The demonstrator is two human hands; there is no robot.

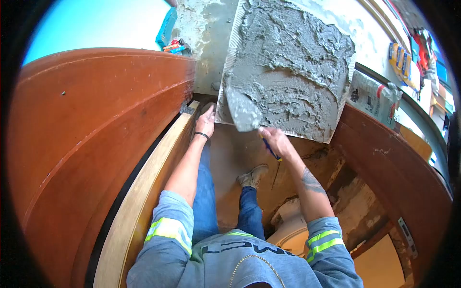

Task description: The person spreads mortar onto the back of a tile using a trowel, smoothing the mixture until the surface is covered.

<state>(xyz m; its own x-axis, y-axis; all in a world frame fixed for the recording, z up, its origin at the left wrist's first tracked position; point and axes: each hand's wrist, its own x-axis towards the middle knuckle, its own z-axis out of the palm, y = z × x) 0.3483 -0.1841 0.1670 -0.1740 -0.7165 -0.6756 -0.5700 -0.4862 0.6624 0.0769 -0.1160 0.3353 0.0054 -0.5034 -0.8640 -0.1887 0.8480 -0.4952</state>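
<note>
In my right hand [276,141] is a trowel with a blue and yellow handle [271,149]. Its wide, mortar-smeared blade [243,111] lies over the lower left part of a large tile [225,91]. Thick, ridged grey mortar [293,62] covers most of the tile's upward face; a ribbed strip shows along its edges. My left hand [205,122], with a dark band at the wrist, is just beside the tile's lower left corner. Its fingers are partly hidden, and I cannot tell whether they grip the edge.
A reddish-brown wooden door panel [96,125] and a pale timber edge [144,192] rise on my left. Another brown panel [389,158] stands right, with a printed bag [374,98] behind it. A toilet [290,225] is near my right leg. Tools [175,46] lie at upper left.
</note>
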